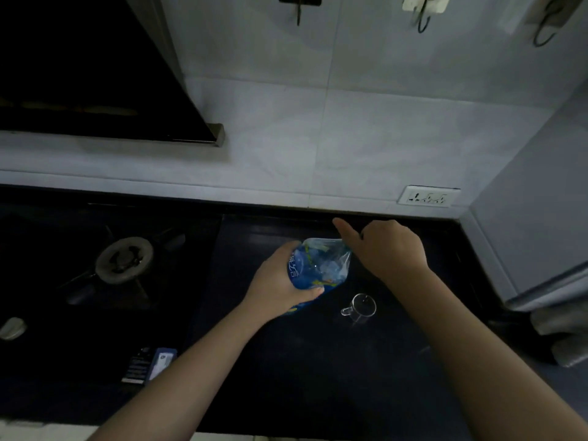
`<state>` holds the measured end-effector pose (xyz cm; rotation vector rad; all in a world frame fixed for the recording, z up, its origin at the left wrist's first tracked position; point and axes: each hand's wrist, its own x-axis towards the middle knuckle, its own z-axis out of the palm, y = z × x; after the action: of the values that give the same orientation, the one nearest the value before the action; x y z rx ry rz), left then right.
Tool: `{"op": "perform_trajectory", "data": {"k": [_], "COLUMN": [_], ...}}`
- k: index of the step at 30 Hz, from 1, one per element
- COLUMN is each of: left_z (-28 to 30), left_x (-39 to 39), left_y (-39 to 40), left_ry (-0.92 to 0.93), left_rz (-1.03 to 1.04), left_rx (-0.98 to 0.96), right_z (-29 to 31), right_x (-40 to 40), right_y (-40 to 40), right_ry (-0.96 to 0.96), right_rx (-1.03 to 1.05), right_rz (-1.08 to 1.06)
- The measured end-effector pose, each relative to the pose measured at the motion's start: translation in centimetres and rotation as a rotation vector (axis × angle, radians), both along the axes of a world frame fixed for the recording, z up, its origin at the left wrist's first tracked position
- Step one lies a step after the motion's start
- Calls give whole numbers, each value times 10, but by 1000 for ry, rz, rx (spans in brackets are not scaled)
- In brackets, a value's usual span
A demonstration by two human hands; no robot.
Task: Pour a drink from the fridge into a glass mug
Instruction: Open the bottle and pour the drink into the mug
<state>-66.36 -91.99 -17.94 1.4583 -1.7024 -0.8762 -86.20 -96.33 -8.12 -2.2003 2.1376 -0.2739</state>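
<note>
At centre frame above a dark countertop (286, 361), a left hand (276, 288) is gripping a blue-labelled plastic bottle (318, 265) around its body while the right hand (388, 249) is curling over its cap end. The thin-walled bottle is likely to flex if squeezed; the fragile glass mug (361, 308) is standing just below-right.
</note>
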Motion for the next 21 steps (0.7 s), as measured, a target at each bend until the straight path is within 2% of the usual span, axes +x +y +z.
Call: {"op": "perform_trajectory", "data": {"k": [2,5,7,9,11,13,16,21], "left_z": [-2,-6,-6,-8,-10,-12,-14,-18], "left_x": [-3,0,5,12,17,20,20,20], "left_y": [1,0,-1,-4,-7,-10,-13,-13], "left_ry": [-66,-51,-4,39,48,38,21,-32], "left_rz": [16,-16,-64,-119,-159,-178,-166,-145], "left_rx": [-38,-13,37,85,114,119,110,87], "right_z": [-3,-6,-5,3,9,9,5,-7], "right_x": [-3,-5,-8,-12,-17,-20,-21,-20], "right_y": [-2,-1,4,8,8,5,7,10], "right_ry": [-60,-149,-255,-311,-233,-134,-209,-452], "right_rx": [115,163,114,106,129,126,133,300], "right_rz": [-41,50,201,442,633,694,608,285]}}
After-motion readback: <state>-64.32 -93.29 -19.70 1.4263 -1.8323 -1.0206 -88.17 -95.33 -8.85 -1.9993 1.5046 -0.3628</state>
